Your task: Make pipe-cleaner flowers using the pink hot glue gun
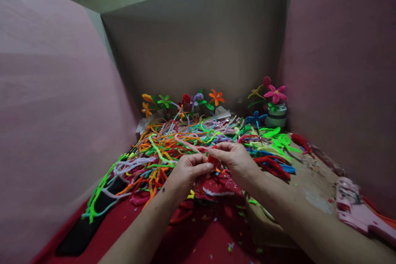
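Red cloth [216,222] is laid over the near part of the counter [309,181]. Just above it, a short red pipe cleaner [213,160] is pinched by the left hand [188,171] and the right hand [236,161], both clamped on it. Beyond, a tangled pile of coloured pipe cleaners [173,140] is spread. Finished flowers [185,101] are ranged against the back wall [198,49].

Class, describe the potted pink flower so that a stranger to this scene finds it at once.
Follow the grey back wall to its right corner. There, behind the pipe-cleaner pile, a small pot holds a pink flower. Only it sits in a pot; the other flowers, further left, show none.
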`<state>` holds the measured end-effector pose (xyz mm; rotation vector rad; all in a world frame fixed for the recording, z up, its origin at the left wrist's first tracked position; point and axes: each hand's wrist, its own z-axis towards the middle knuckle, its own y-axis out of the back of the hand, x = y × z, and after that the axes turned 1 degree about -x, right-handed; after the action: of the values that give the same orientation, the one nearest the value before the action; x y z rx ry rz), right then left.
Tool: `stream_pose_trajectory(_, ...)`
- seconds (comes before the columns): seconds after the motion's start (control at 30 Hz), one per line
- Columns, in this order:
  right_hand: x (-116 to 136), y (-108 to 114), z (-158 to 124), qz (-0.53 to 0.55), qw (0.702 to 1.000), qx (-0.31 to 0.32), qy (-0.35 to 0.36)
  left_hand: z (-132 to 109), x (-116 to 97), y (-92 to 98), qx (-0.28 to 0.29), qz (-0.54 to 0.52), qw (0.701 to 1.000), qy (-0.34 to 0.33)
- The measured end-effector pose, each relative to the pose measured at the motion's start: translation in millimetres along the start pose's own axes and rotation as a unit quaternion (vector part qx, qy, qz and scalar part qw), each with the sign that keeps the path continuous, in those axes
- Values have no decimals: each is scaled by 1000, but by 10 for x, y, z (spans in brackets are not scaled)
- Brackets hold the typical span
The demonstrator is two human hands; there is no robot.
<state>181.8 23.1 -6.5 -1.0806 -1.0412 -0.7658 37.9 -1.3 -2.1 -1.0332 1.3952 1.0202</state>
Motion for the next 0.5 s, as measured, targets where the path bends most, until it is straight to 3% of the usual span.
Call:
stream_pose_trajectory(0.1, -19, 11, -16, 5, 1000, 22, -13, 2, 12, 0, -1, 3, 1000, 4)
stream_pose_trajectory(0.37, -10, 2, -7, 22, 999, -36, -17, -1, -33, -43, -54, 20, 998, 1)
stream_pose_trajectory(0.5, 0, -8, -19, 17, 999, -47, -16, -5, -32, -58, -54, 54, 997, 6)
